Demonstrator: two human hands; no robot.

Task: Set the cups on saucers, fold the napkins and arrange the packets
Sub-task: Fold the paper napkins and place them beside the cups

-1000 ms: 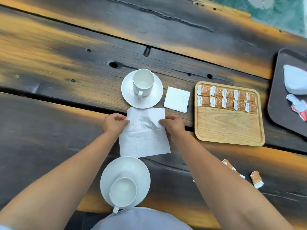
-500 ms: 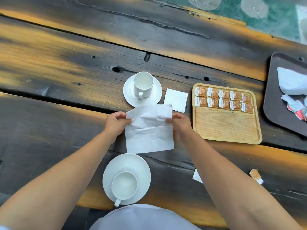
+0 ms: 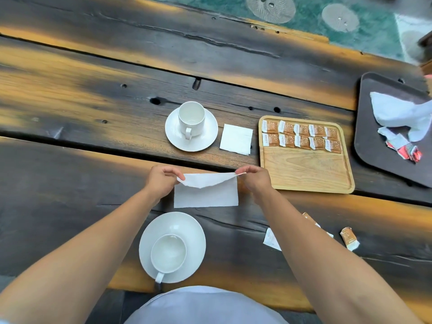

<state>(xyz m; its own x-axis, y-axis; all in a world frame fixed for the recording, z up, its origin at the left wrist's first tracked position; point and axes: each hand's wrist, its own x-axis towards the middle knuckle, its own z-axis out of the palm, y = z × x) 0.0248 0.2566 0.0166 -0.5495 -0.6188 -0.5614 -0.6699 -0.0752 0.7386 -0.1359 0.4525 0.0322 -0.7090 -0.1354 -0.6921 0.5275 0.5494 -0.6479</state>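
A white paper napkin [image 3: 205,195] lies in front of me, its far half lifted and curled over toward me. My left hand [image 3: 162,181] pinches its far left corner and my right hand [image 3: 253,177] pinches its far right corner. A folded square napkin [image 3: 236,139] lies beside the far cup [image 3: 191,119], which stands on its saucer [image 3: 209,139]. The near cup [image 3: 168,253] stands on a saucer [image 3: 184,224] close to my body. Several brown packets [image 3: 301,136] lie in two rows on the wooden tray [image 3: 306,171]. Loose packets [image 3: 349,238] lie under and right of my right forearm.
A dark tray [image 3: 374,146] at the right edge holds a crumpled white napkin [image 3: 399,113] and red-and-white packets [image 3: 406,152]. The table is dark and orange planks with gaps and knot holes. A green floor shows beyond the far edge.
Both hands have raised the napkin's far edge and brought it toward me, so the flat sheet is now half folded over. The view has tilted up a little.
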